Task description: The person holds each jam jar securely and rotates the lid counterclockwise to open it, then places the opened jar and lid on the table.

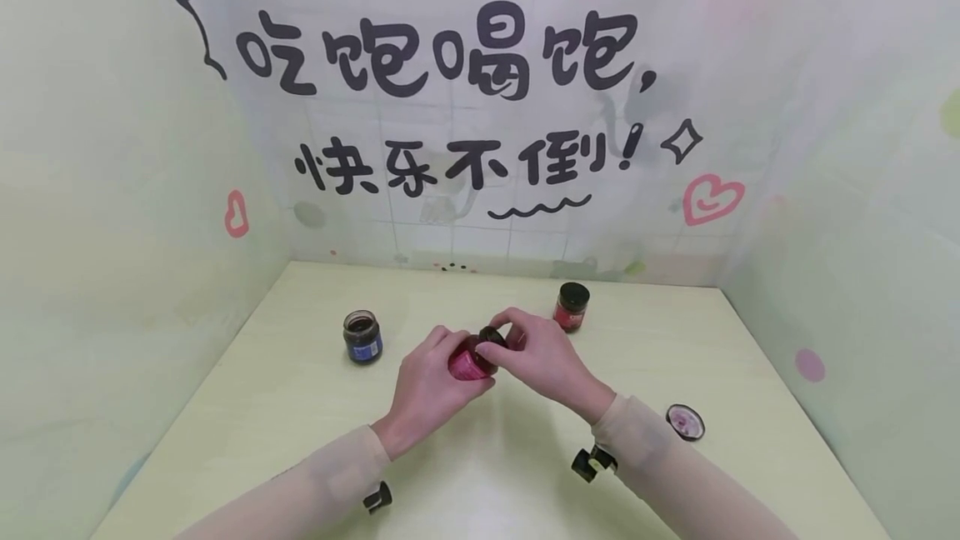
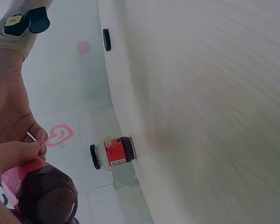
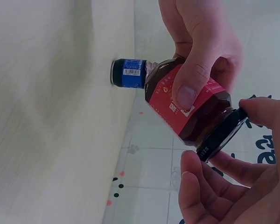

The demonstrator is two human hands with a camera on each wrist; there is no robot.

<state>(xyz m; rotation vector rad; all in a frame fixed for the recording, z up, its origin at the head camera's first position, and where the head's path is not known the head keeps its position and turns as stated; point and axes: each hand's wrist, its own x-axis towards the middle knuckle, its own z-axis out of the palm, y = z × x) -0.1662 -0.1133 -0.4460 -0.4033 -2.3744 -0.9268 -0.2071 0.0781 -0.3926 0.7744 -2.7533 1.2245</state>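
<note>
My left hand (image 1: 435,382) grips a jar of dark red jam (image 3: 186,95) with a pink-red label, its thumb lying across the label. The jar is held tilted above the table, its base toward the left wrist camera. At the jar's mouth is a black lid (image 3: 221,135), which my right hand (image 1: 543,357) pinches by the rim between thumb and fingers. In the right wrist view, the lid appears to sit on the jar; whether it is screwed tight cannot be told.
An open jar with a blue label (image 1: 364,340) stands at the left on the table (image 1: 300,440). A black-lidded jar with a red label (image 1: 572,308) stands behind my right hand. A loose lid (image 1: 686,422) lies inside-up at the right. Printed walls enclose the table's back and sides.
</note>
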